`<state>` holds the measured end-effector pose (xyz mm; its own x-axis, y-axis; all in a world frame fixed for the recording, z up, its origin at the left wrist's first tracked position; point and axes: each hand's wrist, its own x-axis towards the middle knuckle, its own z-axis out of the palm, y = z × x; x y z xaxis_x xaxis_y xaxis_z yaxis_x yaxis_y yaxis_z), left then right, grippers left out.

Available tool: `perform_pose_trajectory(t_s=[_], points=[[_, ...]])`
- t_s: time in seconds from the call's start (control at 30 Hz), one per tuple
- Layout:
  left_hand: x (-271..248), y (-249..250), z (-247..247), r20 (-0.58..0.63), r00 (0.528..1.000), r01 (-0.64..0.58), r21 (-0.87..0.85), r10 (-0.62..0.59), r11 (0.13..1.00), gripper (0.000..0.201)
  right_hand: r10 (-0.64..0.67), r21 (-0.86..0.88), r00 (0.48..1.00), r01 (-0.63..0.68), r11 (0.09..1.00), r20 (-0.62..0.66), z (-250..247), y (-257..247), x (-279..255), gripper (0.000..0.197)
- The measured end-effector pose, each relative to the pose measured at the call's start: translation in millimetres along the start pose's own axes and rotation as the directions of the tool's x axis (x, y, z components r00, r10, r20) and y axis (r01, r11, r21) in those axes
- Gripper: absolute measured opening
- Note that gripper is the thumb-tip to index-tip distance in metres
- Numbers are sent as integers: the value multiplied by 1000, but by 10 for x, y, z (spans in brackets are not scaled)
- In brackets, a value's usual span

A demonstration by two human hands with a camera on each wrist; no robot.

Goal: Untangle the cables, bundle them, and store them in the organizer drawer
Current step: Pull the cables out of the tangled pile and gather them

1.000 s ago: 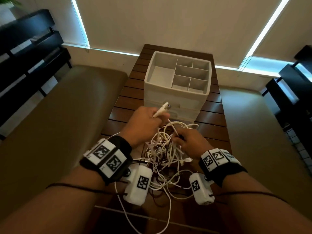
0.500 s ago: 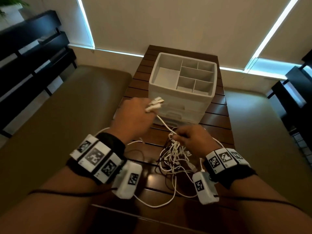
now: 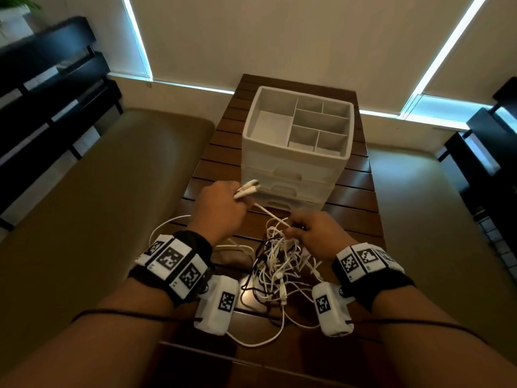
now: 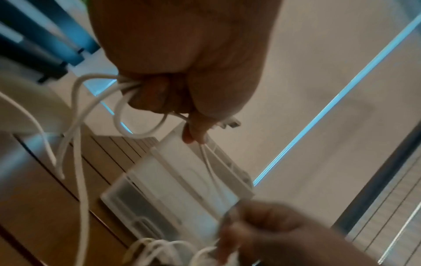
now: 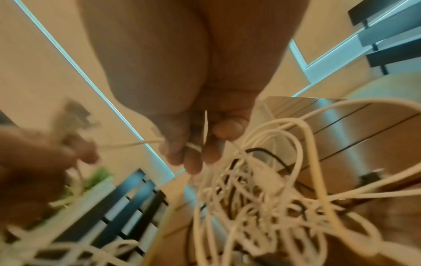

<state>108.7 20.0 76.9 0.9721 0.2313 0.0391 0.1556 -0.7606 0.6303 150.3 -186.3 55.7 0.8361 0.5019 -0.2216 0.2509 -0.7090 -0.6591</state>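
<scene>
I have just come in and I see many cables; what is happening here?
A person is untangling cables on a wooden table. The left hand grips white cable ends; the right hand pinches one strand above the tangle. The white organizer stands behind with its drawers closed.

The room is dim. Cold blue daylight leaks in thin strips around the drawn blinds [image 3: 293,37] and glints on the worktop [image 3: 352,203]. Both wrist views are motion-blurred, and straight lines bow at the frame edges.
</scene>
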Motion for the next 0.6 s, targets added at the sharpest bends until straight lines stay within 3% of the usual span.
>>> perform_pose_trajectory(t_s=[0.1, 0.17, 0.23, 0.3, 0.37, 0.43, 0.5, 0.6], points=[[-21, -84, -19, -79, 997, 29, 131, -19, 991, 7, -60, 79, 987, 72, 994, -150, -78, -173, 48, 14], [-74, 42, 0, -83, 995, -61, 33, 64, 998, 6, -85, -44, 992, 81, 996, -97, -85, -251, 94, 12], [-141, 202, 43, -11, 988, -155, -39, 154, 987, 12, -121, -157, 992, 113, 981, -39, -63, -301, 113, 13], [-143, 248, 79, 48, 980, -191, -20, 192, 981, 15, -192, -148, 977, 178, 973, -90, -62, -344, 121, 23], [-101, 220, 60, 1, 980, -199, -72, 199, 977, 16, -226, -57, 966, 220, 974, -125, -40, -340, 106, 22], [-74, 230, -7, -98, 981, -181, -164, 167, 970, 20, -160, -34, 986, 159, 987, -39, 23, -249, 98, 7], [-55, 277, -101, -188, 978, -141, -261, 93, 955, 22, -45, -76, 997, 49, 996, 63, 84, -108, 94, 13], [3, 217, -259, -188, 982, -61, -166, 29, 984, 22, 42, 63, 998, -44, 997, 36, 77, -20, 100, 15]])
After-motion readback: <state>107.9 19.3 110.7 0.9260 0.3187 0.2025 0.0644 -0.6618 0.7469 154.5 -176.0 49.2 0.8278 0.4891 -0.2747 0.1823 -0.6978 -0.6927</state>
